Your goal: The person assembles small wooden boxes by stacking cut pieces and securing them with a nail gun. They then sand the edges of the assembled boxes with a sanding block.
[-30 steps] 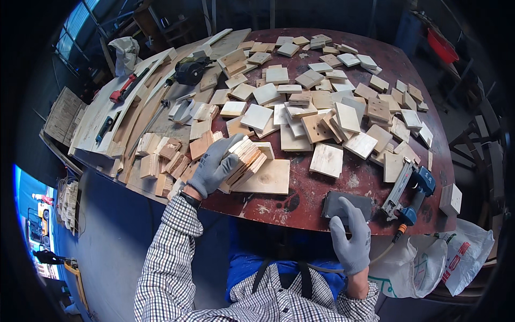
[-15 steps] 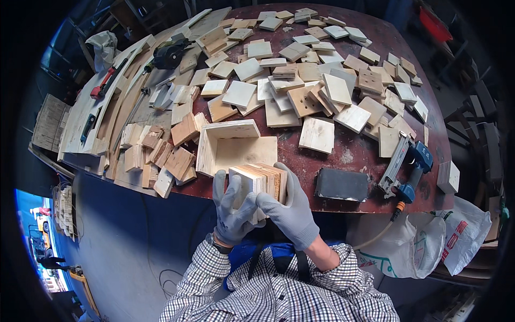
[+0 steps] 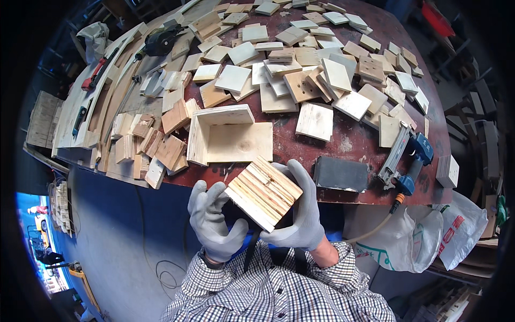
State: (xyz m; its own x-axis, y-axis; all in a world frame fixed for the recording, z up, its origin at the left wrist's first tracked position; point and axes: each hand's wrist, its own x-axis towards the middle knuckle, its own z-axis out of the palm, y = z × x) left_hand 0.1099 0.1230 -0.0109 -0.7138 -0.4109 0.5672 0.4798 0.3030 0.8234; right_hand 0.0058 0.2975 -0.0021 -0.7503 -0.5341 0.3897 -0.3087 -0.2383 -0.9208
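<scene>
My right hand (image 3: 300, 217), in a grey glove, grips a block of stacked wooden boards (image 3: 264, 193) in front of my chest. The block is tilted, and its striped layered edges face up. Beside it on the left, my gloved left hand (image 3: 214, 222) is apart from the block, fingers spread and curved, holding nothing. Just beyond the block, at the table's near edge, rests an open-sided pale wooden box form (image 3: 241, 142) with a back board and a left side board. A black rectangular block (image 3: 341, 174) lies to the right of my right hand.
Loose square wooden boards (image 3: 316, 121) cover much of the dark red table (image 3: 348, 147). Small wood blocks (image 3: 170, 152) cluster at the left. A blue nail gun (image 3: 413, 161) with a hose lies at the right edge, above white sacks (image 3: 397, 236). A red-handled tool (image 3: 94, 75) lies far left.
The stacked boards have turned so their striped edges face up. My left hand has let go and moved left, while the right keeps its hold. The view has shifted slightly.
</scene>
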